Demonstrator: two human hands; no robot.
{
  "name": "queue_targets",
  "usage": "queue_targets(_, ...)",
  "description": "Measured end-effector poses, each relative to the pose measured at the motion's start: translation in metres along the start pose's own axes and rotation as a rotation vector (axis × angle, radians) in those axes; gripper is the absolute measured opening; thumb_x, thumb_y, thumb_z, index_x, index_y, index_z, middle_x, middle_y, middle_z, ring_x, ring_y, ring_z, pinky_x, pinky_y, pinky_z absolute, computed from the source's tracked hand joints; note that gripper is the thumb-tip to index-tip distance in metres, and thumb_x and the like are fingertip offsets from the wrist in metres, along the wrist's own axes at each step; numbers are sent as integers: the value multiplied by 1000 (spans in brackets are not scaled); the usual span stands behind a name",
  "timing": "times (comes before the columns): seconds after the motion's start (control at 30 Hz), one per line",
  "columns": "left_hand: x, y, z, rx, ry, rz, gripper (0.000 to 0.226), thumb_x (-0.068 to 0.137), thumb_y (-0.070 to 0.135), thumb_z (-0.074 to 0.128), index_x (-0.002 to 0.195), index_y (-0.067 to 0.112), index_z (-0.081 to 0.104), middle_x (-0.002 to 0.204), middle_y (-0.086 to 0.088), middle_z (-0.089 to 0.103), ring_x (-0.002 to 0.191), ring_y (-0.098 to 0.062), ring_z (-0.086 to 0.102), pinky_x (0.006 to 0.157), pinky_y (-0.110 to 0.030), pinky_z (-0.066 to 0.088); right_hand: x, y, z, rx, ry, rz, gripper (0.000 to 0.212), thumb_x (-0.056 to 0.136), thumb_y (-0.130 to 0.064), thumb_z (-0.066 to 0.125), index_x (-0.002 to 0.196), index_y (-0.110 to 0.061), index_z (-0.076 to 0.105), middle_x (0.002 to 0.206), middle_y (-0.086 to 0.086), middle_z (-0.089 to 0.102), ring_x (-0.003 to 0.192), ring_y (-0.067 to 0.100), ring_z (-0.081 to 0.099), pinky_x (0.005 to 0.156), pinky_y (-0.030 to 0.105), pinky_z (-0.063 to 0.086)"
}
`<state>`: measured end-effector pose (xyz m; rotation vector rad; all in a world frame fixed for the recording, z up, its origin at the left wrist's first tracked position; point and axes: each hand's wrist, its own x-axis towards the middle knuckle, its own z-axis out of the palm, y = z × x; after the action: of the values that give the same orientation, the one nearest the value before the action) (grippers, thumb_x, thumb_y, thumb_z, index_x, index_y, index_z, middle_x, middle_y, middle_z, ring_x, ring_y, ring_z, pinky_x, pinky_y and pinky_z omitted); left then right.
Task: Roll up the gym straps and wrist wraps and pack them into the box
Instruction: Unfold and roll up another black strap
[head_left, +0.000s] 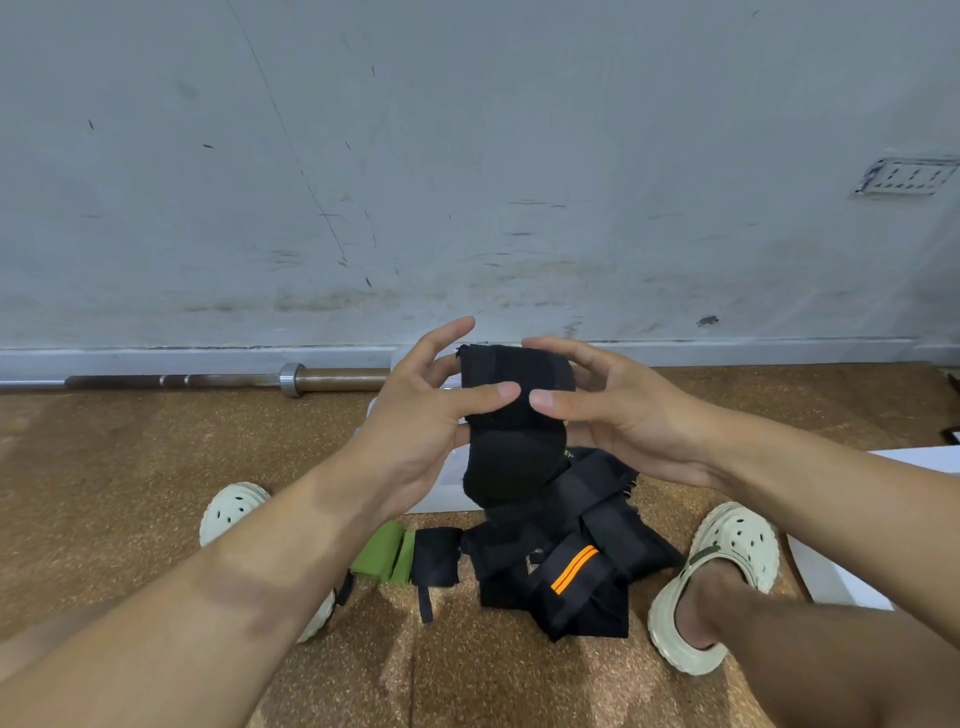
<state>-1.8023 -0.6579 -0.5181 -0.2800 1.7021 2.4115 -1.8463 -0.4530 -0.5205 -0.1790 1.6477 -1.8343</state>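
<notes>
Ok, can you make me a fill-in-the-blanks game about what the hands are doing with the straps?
1. Both hands, left and right, hold a wrap coloured ____.
2. One wrap in the pile on the floor has two ____ stripes.
3. The folded strap beside the pile is ____.
4. A long metal ____ lies by the wall.

Missing words: black; orange; green; barbell

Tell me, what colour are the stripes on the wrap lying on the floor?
Orange: two stripes on a black wrap, seen in the head view.
</notes>
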Motion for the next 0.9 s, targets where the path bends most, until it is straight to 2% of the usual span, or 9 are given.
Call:
queue_targets(0.07,-1,-1,1,25,-11,18,73,80,-6,77,139,30,56,127,-8,67,105,-20,74,88,-44,61,-1,1,1,-7,-9,12,70,76,-18,85,141,-21,58,139,10,64,122,27,68,105,50,53)
queue_targets(0.2,-1,-1,2,10,-31,-5,78,78,-9,77,142,30,54,133,-6,64,107,-21,73,88,-45,62,-3,3,4,-108,62,-41,63,75,-19,81,135,-18,62,129,4,71,115,26,72,99,51,57)
queue_targets(0.3,-1,-2,1,23,-29,-31,81,77,-12,77,143,28,52,132,-7,64,106,-22,74,86,-45,62,-3,3,4,-141,93,-96,56,82,-9,79,133,-18,61,128,2,71,111,22,73,83,40,62)
queue_targets(0.4,-2,-4,3,17,-22,-51,79,75,-11,78,141,25,53,126,-6,68,102,-22,75,82,-46,63,-3,3,4,-172,109,-158,55,86,3,77,133,-19,60,128,-2,71,106,19,74,69,25,59)
queue_targets(0.5,-2,-2,5,-26,-3,-67,77,67,7,84,137,23,57,119,-9,71,103,-24,74,80,-47,63,-1,5,4,-223,119,-205,60,82,8,79,130,-24,62,130,-4,69,112,20,72,83,30,60)
queue_targets(0.6,-1,-1,3,11,24,-35,71,73,4,84,135,26,59,119,-8,71,105,-24,74,84,-51,62,0,4,3,-235,90,-188,65,80,7,80,133,-25,62,136,-2,66,119,19,69,98,39,57)
queue_targets(0.67,0,-1,2,51,30,9,72,76,-2,82,136,29,58,120,-5,71,105,-22,73,82,-46,63,1,3,4,-128,57,-136,63,81,-1,80,137,-24,61,137,3,65,120,21,68,101,40,56)
queue_targets(0.77,1,-4,1,109,14,89,76,77,-10,79,139,28,56,122,3,70,110,-19,70,78,-34,63,3,2,5,51,32,-29,60,82,-23,77,140,-23,60,135,11,67,118,26,68,106,45,52)
queue_targets(0.9,0,-10,0,222,-30,162,84,79,-13,77,144,33,50,131,11,66,119,-14,66,93,-35,59,4,7,5,65,-17,33,53,92,-36,73,141,-19,60,138,12,66,128,34,62,110,47,49)
